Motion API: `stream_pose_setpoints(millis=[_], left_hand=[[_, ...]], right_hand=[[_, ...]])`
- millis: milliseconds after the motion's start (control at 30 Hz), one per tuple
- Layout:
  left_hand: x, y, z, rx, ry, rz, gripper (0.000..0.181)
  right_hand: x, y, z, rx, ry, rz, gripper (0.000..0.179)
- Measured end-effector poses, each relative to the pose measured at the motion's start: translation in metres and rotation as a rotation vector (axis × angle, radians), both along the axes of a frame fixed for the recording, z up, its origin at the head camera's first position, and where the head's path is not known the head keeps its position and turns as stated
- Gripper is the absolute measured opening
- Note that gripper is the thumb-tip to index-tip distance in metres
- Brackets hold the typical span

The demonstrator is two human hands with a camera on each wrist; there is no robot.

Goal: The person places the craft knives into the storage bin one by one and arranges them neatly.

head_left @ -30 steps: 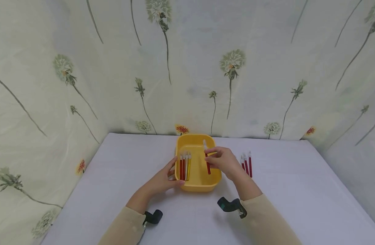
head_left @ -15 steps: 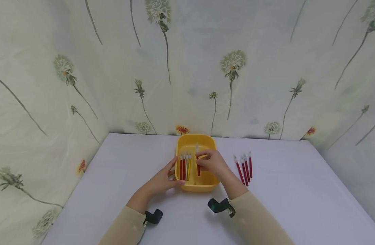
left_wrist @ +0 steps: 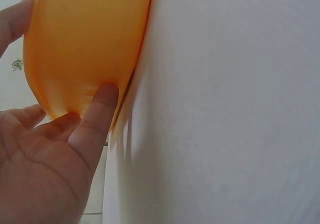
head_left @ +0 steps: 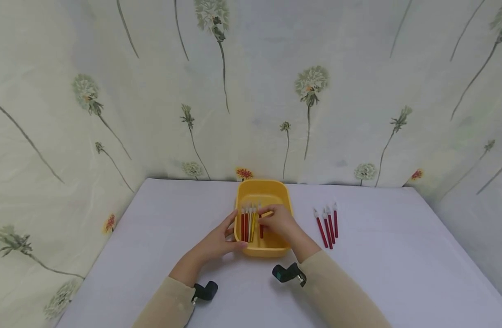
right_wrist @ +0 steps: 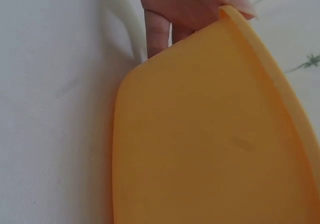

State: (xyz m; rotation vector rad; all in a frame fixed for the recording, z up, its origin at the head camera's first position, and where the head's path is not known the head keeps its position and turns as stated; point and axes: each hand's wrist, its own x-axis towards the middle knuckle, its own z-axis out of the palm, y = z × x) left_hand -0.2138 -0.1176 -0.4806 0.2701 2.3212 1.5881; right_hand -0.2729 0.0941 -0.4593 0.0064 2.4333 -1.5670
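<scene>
Under the left hand (head_left: 220, 239) and right hand (head_left: 280, 222) lies a white worktop (head_left: 390, 273) with a faint lilac cast, its straight far edge beyond both. Past that edge stands a pale grey-green back wall (head_left: 259, 114), patterned with dandelions (head_left: 311, 84) on thin stems. A similarly printed left wall (head_left: 33, 191) and right wall (head_left: 472, 155) flank the hands. Light is soft, a blurred shadow (left_wrist: 145, 179) falling beside the left hand.

- Table (head_left: 398, 259): before the backdrop (head_left: 255, 91).
- Tray (head_left: 267, 252): on the table, near its far edge.
- Pen row (head_left: 246, 228): in the tray, along its left side.
- Single pen (head_left: 261, 232): just right of the row, in the right hand (head_left: 280, 222).
- Four pens (head_left: 330, 228): on the table, right of the tray.
- Left hand (head_left: 219, 239): at the tray's left side.
</scene>
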Motion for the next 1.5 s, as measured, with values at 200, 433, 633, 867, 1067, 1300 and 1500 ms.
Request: stream_pose_setpoints(millis=[200,433,633,867,1067,1300,1500], left_hand=[[0.0016,0.0013,0.0003,-0.004,-0.006,0.001,0.104],[0.0012,0.0025,-0.0012,0.008,-0.016,-0.002,0.105],[0.0013,0.0026,-0.0013,0.019,-0.026,-0.003,0.105],[0.0025,0.0033,-0.0004,0.021,-0.021,0.004,0.103],[0.0039,0.0037,0.0018,0.006,-0.011,0.014,0.103],[0.0041,0.0056,0.0024,-0.009,-0.01,0.011,0.103],[0.0051,0.0068,0.0015,-0.009,-0.018,0.031,0.104]], right_hand=[[-0.0018,-0.0006,-0.004,0.02,-0.02,0.006,0.024],[-0.0029,-0.001,-0.0073,0.024,-0.051,-0.001,0.023],[-0.0035,-0.0009,-0.0089,0.012,-0.043,-0.001,0.023],[-0.0033,-0.0018,-0.0075,0.03,-0.045,0.002,0.021],[-0.002,-0.0024,-0.0041,0.052,-0.054,0.003,0.02],[0.0003,-0.0016,-0.0028,0.032,-0.068,0.014,0.018],[0.0001,-0.0007,-0.0031,0.011,-0.07,0.023,0.016]])
